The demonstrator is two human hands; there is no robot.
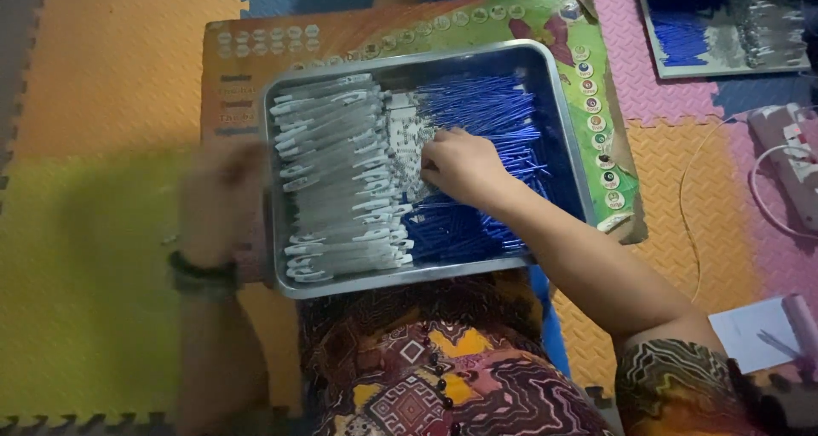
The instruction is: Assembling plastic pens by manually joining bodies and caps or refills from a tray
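Centrally, right hand [460, 165] closed on small white caps [407, 138] between clear packets [336, 176] and blue refills [486, 104]; left hand's [217, 202] grip blurred.

Left hand [223, 199] motion-blurred at the metal tray's [569, 146] left rim, grip unreadable. Right hand [460, 165] fingertips buried among blue sticks [486, 104], hold hidden. Second tray [724, 27] cut by top edge. Power strip [792, 151] and paper [758, 334] cut off at right edge.
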